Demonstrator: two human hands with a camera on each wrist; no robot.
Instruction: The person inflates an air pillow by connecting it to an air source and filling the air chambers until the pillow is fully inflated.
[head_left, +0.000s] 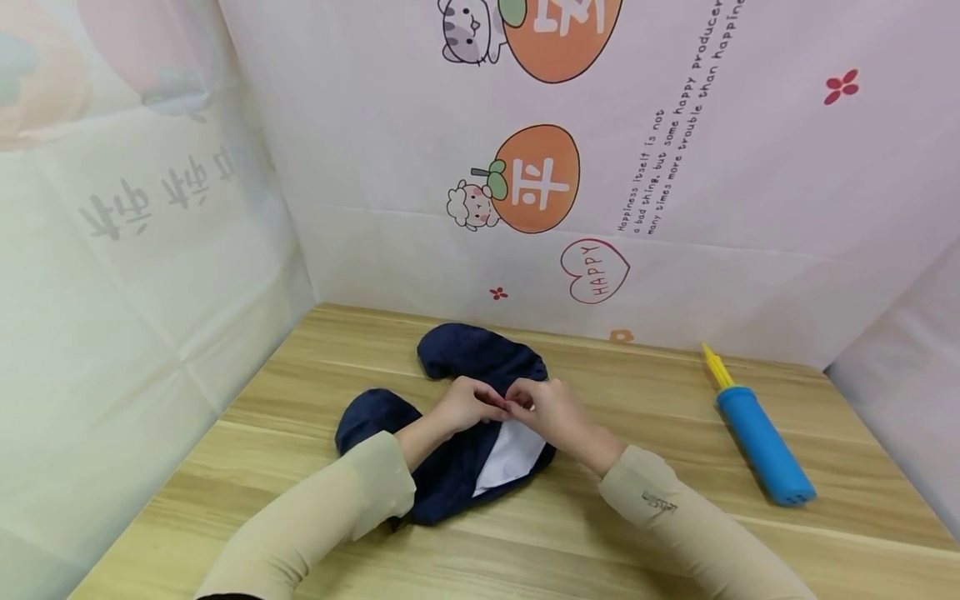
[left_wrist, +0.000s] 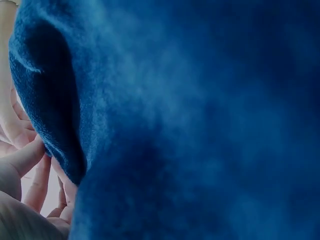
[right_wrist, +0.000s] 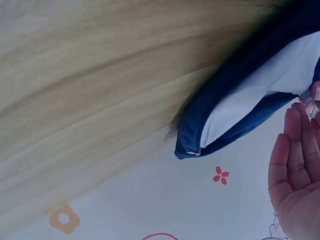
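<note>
A navy, soft-cloth, U-shaped neck pillow (head_left: 471,352) lies on the table with its two rounded ends towards the left. Along its right side a slit gapes, showing a white inner layer (head_left: 512,454). My left hand (head_left: 467,404) and right hand (head_left: 551,410) meet fingertip to fingertip at this slit, both pinching. Between the fingers in the right wrist view is a small clear piece (right_wrist: 312,110), like a valve, beside the slit's edge. Navy cloth (left_wrist: 165,120) fills most of the left wrist view, and the left fingers (left_wrist: 25,157) pinch at its edge.
A blue hand pump (head_left: 765,446) with a yellow nozzle (head_left: 717,367) lies on the right of the wooden table (head_left: 300,400). Printed white cloth (head_left: 390,250) hangs as walls behind the table and at both sides.
</note>
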